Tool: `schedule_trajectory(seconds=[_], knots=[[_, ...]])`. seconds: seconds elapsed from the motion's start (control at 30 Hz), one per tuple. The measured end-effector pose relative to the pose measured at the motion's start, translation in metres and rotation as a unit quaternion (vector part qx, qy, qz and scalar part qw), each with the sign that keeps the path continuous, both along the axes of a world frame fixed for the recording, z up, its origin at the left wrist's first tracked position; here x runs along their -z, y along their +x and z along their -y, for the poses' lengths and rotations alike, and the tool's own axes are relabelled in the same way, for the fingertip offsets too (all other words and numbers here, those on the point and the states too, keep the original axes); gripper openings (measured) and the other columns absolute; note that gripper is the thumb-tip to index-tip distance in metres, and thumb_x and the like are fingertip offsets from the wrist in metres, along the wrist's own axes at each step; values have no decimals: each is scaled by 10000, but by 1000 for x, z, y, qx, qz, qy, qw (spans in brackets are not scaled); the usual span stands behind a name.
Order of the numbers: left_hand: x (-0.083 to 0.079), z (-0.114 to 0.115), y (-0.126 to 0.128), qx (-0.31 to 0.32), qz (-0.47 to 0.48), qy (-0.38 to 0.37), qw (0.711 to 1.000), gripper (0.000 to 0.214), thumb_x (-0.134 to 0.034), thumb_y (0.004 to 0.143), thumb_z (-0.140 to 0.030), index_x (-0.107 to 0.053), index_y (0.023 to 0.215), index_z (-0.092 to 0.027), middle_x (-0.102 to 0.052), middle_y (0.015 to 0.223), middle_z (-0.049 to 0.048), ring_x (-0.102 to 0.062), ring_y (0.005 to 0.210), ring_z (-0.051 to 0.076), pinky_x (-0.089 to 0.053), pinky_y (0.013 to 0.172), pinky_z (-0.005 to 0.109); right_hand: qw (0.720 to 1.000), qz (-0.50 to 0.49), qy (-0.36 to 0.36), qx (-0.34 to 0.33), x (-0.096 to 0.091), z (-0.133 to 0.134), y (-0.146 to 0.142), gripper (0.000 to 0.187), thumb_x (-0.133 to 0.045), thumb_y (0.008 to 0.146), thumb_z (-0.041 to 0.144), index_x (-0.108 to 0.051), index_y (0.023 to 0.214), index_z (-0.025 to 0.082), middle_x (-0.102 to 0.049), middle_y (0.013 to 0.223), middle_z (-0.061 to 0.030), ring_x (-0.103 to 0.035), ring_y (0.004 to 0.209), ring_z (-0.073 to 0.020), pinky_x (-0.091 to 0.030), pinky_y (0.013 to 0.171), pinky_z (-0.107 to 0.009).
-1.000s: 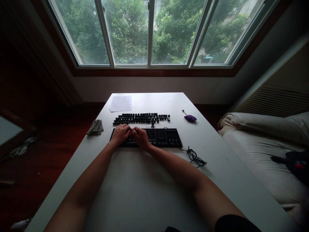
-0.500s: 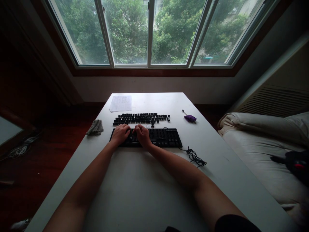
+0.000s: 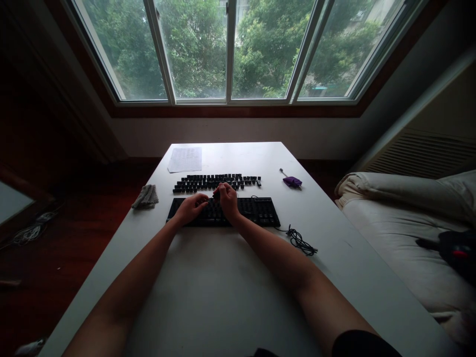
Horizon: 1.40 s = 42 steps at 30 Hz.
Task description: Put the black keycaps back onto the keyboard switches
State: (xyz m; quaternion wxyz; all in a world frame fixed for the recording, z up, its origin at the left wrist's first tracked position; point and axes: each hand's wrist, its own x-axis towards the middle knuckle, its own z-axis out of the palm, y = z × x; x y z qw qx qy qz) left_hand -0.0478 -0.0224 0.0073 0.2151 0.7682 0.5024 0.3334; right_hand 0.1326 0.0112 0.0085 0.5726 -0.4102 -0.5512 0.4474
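A black keyboard [image 3: 256,212] lies across the white table. Loose black keycaps [image 3: 193,182] stand in rows just behind it. Over the keyboard's left part is my left hand [image 3: 192,207], its fingers curled and thumb and forefinger close together; what they hold, if anything, is too small to make out. My right hand [image 3: 228,201] is closed in a pinch above the middle of the keyboard's back edge, close to the front row of keycaps. A small dark thing shows at its fingertips, but its kind is unclear.
A grey cloth [image 3: 146,197] lies left of the keyboard, a printed sheet [image 3: 185,159] at the far left. To the right are a purple item [image 3: 292,182] beside a thin brush-like stick [image 3: 283,172], and the keyboard's bundled cable [image 3: 300,242]. A pale sofa [image 3: 386,213] stands beyond the table.
My right hand has moved right and a little away from me, toward the loose keycaps. My left hand has lifted slightly and shifted right, its fingers more curled.
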Motion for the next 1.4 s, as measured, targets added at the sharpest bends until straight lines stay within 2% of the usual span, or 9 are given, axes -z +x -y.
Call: schedule_trajectory(seconds=[0.23,0.57,0.67,0.83,1.13,1.4], knots=[[3,-2,-2,-5,47,-18,999,262,-609,875,-397,-694,1054,-227,-736,986,37,-680,885,212,-525,838,344,1000,-15,4,-18,3,0,0,407,-408,931,553,-520,757,203,-592,740,-22,-536,609,-130,-489,543,-238],[2,-4,-6,-41,161,-55,985,306,-606,868,-409,-687,1070,-194,-726,1069,66,-673,996,229,-528,917,370,997,14,18,-76,12,-4,-6,334,-512,884,551,-518,930,220,-592,791,5,-580,638,-127,-487,557,-234],[4,-5,-6,-55,183,-59,980,316,-618,863,-419,-688,1067,-189,-729,1074,69,-672,1005,229,-525,928,370,996,18,25,-79,13,-3,-7,302,-527,883,519,-522,936,221,-606,771,7,-592,638,-132,-484,561,-239],[3,-5,-6,-46,216,-62,973,342,-654,847,-412,-688,1098,-183,-721,1122,78,-664,1053,238,-502,979,388,997,-1,26,-72,13,-1,-7,278,-562,863,496,-539,914,224,-603,715,16,-614,643,-146,-473,557,-239],[4,-4,-4,-29,219,-59,974,329,-681,833,-405,-697,1076,-183,-724,1106,77,-666,1044,242,-508,974,393,998,-10,31,-53,16,-2,-8,282,-562,870,506,-548,947,236,-630,692,18,-604,591,-150,-470,547,-253],[5,-4,-5,-4,220,-64,973,332,-684,833,-385,-686,1088,-173,-717,1086,83,-670,989,231,-530,907,371,998,6,30,-51,13,-1,-6,295,-538,879,523,-539,888,228,-623,684,11,-597,587,-151,-459,553,-258]])
